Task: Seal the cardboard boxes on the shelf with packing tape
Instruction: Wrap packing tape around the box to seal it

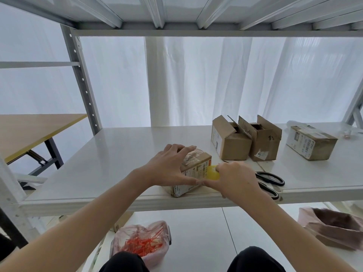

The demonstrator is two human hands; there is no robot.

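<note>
A small cardboard box (193, 169) with clear tape over its top stands at the front edge of the white shelf (110, 163). My left hand (170, 165) rests on the box, fingers spread over its top and thumb along its front face. My right hand (233, 178) grips a yellow tape roll (212, 173) against the box's right side. Two open cardboard boxes (229, 142) (264, 143) stand further back with flaps up. A closed, taped box (311, 143) sits at the right.
Black-handled scissors (270, 180) lie on the shelf just right of my right hand. Below, on the lower shelf, a plastic bag of orange ties (141, 243) and a pink bag (334, 226). A wooden table (29, 130) stands at the left.
</note>
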